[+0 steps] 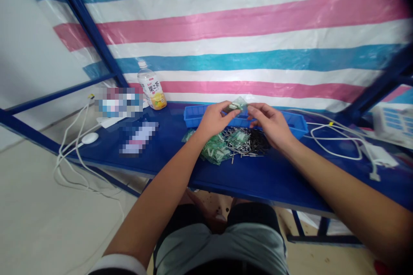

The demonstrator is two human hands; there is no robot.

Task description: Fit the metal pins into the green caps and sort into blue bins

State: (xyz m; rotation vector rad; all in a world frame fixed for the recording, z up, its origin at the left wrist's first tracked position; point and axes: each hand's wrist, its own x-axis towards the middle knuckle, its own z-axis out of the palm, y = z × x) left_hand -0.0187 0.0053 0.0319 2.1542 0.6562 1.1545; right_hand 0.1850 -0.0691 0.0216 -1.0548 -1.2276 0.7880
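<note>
Pinching a small see-through bag (239, 103), the left hand (214, 119) has its thumb and fingers closed on the bag's left part. The right hand (274, 125) is partly curled, its thumb and fingertips close together at the bag's right edge; whether they grip it, I cannot tell. The bag is up over the blue tray (299, 123), probably so that its pale contents can be seen and both hands can reach it from either side.

Just below the hands, on the near side of the tray, lies a loose heap: green bags (215, 149) on the left, thin silver pins (236, 148) in the middle and dark pieces (259, 141) on the right. Having the kinds roughly side by side likely keeps each within easy reach. The tray lies crosswise on the blue table (174, 157) behind the heap, partly hidden by the hands.

Farther left, a drink bottle (152, 90) stands upright at the far side, perhaps to be out of the arms' way. On the right lie white cables (335, 154) and a white power strip (380, 155). A striped sheet (226, 23) hangs behind it all, seemingly as a screen.
</note>
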